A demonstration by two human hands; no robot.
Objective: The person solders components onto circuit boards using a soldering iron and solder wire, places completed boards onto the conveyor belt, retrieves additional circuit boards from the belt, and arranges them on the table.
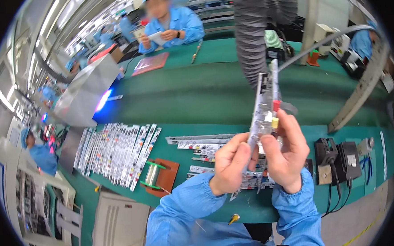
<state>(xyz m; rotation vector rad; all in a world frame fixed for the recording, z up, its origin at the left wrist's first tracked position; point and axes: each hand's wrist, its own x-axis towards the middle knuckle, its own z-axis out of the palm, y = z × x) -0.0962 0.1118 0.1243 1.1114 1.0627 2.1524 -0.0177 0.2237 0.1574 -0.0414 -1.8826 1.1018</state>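
Note:
A long, narrow circuit board strip [260, 97] stands nearly upright in front of me, its white edge toward my left. My left hand [231, 165] pinches its lower end between thumb and fingers. My right hand [286, 156] closes on its right side, close to red and yellow parts. A second light strip edge rises beside it; I cannot tell whether it is a separate board. Below my hands, several more circuit board strips [202, 146] lie on the green bench mat, partly hidden by my hands and sleeves.
Many board strips [118, 151] lie in a row at left, beside a solder wire spool [152, 175] on a brown stand. Black soldering equipment [347, 159] with cables stands right. A grey ribbed hose [249, 35] hangs ahead. Across the bench, a person [174, 24] holds a white item.

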